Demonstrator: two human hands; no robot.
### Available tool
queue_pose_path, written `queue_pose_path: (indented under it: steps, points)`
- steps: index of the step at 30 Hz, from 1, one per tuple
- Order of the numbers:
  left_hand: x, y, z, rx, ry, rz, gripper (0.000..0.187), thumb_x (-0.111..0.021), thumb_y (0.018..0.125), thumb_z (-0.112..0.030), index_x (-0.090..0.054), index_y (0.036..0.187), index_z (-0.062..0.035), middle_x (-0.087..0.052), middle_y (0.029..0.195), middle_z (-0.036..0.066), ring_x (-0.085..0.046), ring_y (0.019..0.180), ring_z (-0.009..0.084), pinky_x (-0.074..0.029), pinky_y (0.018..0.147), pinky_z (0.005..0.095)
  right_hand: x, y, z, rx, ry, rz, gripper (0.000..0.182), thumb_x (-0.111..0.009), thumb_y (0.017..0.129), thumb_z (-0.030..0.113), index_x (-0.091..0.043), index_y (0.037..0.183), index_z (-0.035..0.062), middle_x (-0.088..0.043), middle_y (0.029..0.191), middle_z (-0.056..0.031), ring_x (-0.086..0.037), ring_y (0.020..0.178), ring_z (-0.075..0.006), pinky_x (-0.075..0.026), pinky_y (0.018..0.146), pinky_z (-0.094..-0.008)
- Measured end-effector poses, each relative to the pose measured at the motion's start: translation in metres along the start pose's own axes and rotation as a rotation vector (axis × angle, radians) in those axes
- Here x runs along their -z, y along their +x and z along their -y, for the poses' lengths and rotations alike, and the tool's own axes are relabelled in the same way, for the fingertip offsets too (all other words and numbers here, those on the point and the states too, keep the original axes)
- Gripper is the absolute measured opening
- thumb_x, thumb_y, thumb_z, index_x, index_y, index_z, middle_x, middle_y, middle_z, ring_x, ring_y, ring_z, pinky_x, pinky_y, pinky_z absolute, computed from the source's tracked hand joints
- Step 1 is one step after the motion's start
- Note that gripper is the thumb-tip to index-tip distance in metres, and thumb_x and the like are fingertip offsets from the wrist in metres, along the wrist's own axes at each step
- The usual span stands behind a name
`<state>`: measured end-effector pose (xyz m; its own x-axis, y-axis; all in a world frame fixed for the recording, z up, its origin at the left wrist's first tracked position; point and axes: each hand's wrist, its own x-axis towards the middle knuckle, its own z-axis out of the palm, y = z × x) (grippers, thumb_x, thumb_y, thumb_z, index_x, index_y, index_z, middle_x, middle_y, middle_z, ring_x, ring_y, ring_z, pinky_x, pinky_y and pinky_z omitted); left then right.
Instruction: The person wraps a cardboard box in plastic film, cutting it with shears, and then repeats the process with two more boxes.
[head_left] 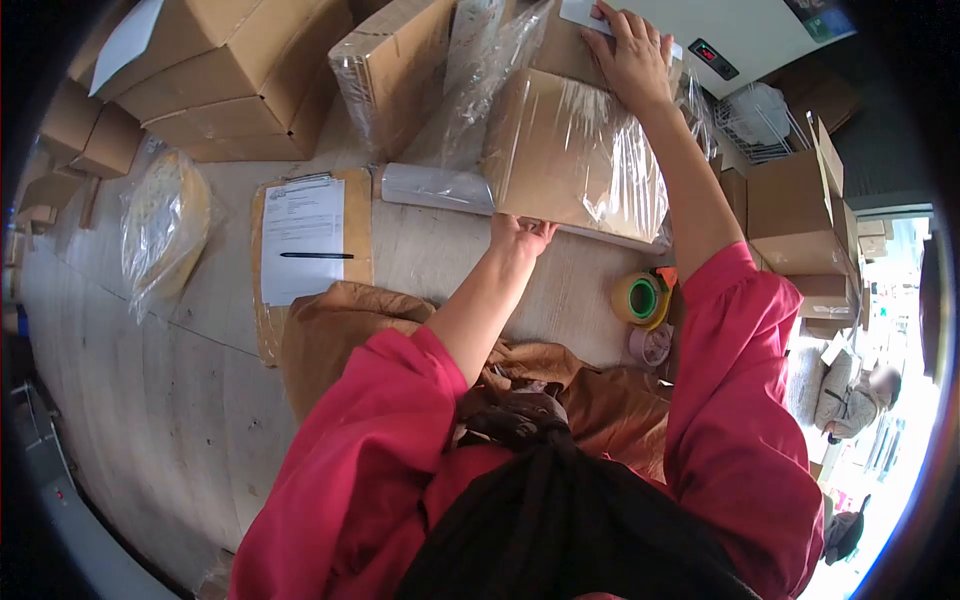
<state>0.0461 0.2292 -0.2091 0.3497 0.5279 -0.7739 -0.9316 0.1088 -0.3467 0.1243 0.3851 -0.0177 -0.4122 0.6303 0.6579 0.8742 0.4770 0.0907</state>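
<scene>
The left hand (522, 235) is tucked at the near bottom edge of a big brown box (560, 150) in shiny clear wrap; its fingers are partly hidden, so I cannot tell how tight it holds. The right hand (635, 55) is open, fingers a little apart, reaching past the box's far side onto a white paper (590, 14). The box sits right in front of the person. Just left of it is a clear plastic roll (435, 188). Near the right arm is a tape roll with a green middle (641, 298). Farther left, a black pen (316, 255) lies on white sheets (300, 225).
</scene>
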Motion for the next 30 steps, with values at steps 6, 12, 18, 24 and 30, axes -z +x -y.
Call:
queue_pose_path:
  steps: [6,12,18,24,30]
  points:
    - [0.01,-0.057,0.028,-0.136,0.205,-0.066,0.035,-0.049,0.084,-0.031,-0.05,0.102,-0.0013,-0.05,0.093,0.007,-0.048,0.089,0.0205,-0.039,0.088,0.042,0.046,0.008,-0.001,0.01,0.112,0.101,0.041,-0.053,0.078,0.041,-0.053,0.111,0.0163,-0.055,0.103,-0.0107,-0.048,0.103,-0.0319,-0.03,0.095,-0.0459]
    - [0.011,-0.063,0.031,-0.111,0.067,0.081,0.038,-0.038,0.087,-0.037,-0.052,0.108,-0.0093,-0.053,0.107,0.007,-0.051,0.097,0.0202,-0.04,0.086,0.038,0.066,0.01,-0.005,-0.069,0.219,0.29,0.033,-0.044,0.082,0.032,-0.063,0.093,0.0073,-0.059,0.093,-0.0107,-0.051,0.094,-0.0289,-0.04,0.083,-0.0367]
    - [0.037,-0.059,0.029,-0.169,0.047,0.225,0.04,-0.038,0.088,-0.037,-0.049,0.113,-0.0074,-0.049,0.114,0.007,-0.048,0.104,0.0213,-0.039,0.09,0.0405,0.132,-0.029,0.028,0.056,0.245,0.154,0.029,-0.054,0.075,0.025,-0.062,0.093,0.0042,-0.057,0.088,-0.011,-0.05,0.085,-0.0297,-0.041,0.078,-0.037]
    - [0.106,-0.078,0.026,-0.199,0.035,0.02,0.037,-0.037,0.088,-0.036,-0.049,0.113,-0.0108,-0.049,0.115,0.008,-0.049,0.104,0.0231,-0.04,0.09,0.0398,0.22,-0.104,0.088,0.064,0.251,0.225,0.026,-0.062,0.069,0.017,-0.059,0.094,0.0117,-0.05,0.086,-0.006,-0.047,0.08,-0.0252,-0.04,0.07,-0.036]
    - [0.173,-0.068,0.008,-0.3,0.167,-0.013,0.044,-0.031,0.09,-0.038,-0.043,0.115,-0.0045,-0.048,0.115,0.014,-0.046,0.107,0.0289,-0.036,0.096,0.0433,0.261,-0.159,0.112,0.132,0.216,0.234,0.044,-0.07,0.064,0.03,-0.058,0.106,0.023,-0.047,0.111,-0.0058,-0.044,0.102,-0.0259,-0.034,0.091,-0.0445]
